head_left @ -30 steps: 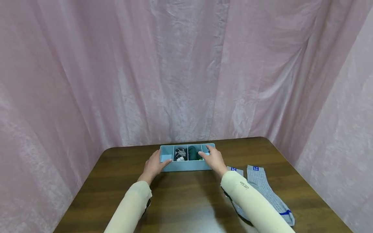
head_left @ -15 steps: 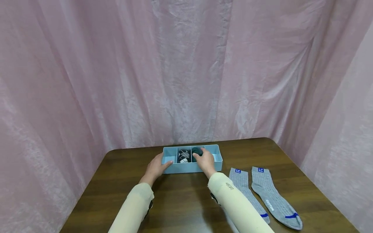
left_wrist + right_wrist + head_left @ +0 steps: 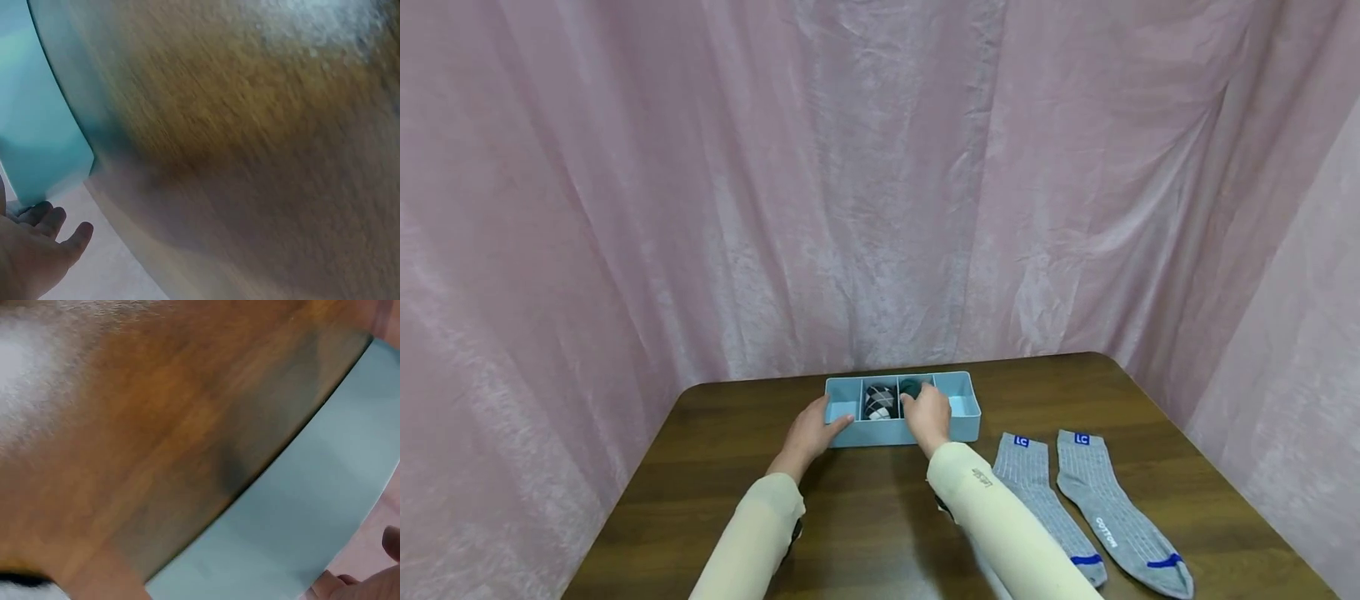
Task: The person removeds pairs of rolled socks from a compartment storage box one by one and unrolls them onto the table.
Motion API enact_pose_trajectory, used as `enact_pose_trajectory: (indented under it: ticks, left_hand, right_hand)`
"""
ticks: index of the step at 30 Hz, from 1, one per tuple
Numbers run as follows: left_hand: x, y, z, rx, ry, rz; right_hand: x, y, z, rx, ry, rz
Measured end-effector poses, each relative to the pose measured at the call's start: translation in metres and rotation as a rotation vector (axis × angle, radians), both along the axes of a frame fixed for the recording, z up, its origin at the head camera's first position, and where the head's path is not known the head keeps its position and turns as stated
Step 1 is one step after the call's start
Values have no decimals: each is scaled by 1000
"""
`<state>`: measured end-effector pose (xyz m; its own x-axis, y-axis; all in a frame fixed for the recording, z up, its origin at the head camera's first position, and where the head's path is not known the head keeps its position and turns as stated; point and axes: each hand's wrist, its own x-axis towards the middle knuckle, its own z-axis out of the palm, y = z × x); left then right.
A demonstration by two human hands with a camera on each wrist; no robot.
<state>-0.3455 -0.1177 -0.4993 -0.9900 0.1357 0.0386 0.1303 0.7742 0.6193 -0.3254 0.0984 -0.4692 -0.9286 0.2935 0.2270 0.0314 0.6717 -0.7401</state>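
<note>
A light blue box (image 3: 876,432) with several compartments stands at the far side of the table. My left hand (image 3: 807,432) holds its left end, thumb at the front rim and fingers along the end wall. In the left wrist view, some fingers (image 3: 55,220) spread loosely beside that end. Rolled black, grey and white argyle socks (image 3: 880,402) fill the second compartment. My right hand (image 3: 928,417) reaches into the third, thumb and fingers around a dark green rolled sock (image 3: 910,387), mostly hidden by the hand. The outer two compartments hold nothing.
Two grey ribbed socks, a left one (image 3: 1037,483) and a right one (image 3: 1123,521), lie flat on the right of the brown wooden table (image 3: 715,492). My right sleeve (image 3: 1000,525) overlaps the left sock. Pink curtains (image 3: 880,208) hang behind the table.
My right hand has moved left from the box's right end into the third compartment, onto the dark green sock. The left hand stays at the left end. The head view has shifted slightly.
</note>
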Motion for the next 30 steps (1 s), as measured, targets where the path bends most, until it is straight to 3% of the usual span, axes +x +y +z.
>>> enact_pose_trajectory:
  ticks: [6,15,20,27,30]
  left_hand:
    - [6,-5,-2,39,-2,25]
    - [13,-11,-4,50,-18,62]
    - [15,-15,-3,53,-33,78]
    - [18,-15,-2,66,-35,85]
    - [17,-15,-1,67,-40,87]
  right_hand:
    - [-5,-6,-3,19,-48,38]
    - [-11,-7,-8,59,-128,167]
    - [-15,-15,-9,144,-121,145]
    - [-21,-20,-12,292,-185,118]
    - [-21,-20,-14,307,-152,103]
